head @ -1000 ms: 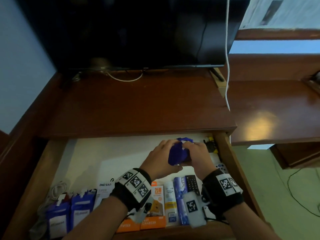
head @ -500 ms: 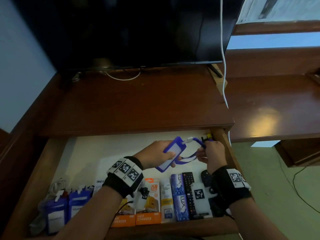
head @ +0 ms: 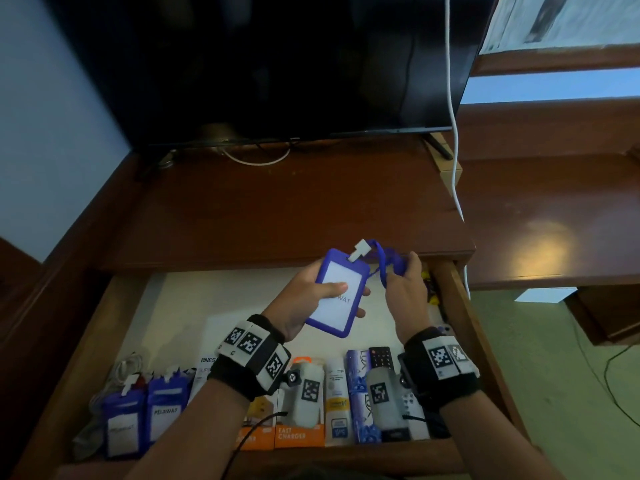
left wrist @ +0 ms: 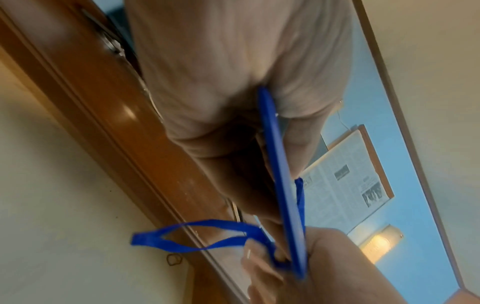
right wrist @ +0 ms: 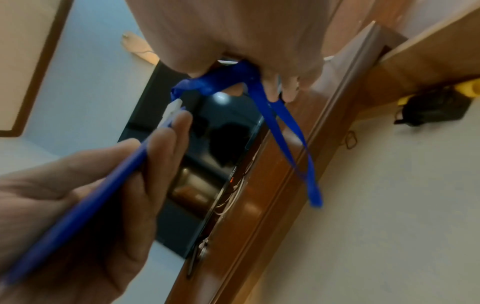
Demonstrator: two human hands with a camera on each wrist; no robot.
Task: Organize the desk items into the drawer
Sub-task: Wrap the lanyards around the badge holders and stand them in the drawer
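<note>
Over drawer [head: 450,299], badge holder [head: 337,292] tilts, clip end toward desk [head: 277,209].

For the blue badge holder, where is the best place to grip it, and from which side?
Grip the blue badge holder across its long edges near the lower half, from the left as the left hand does: it is flat and rigid, and this keeps the lanyard end free for the right hand.
</note>
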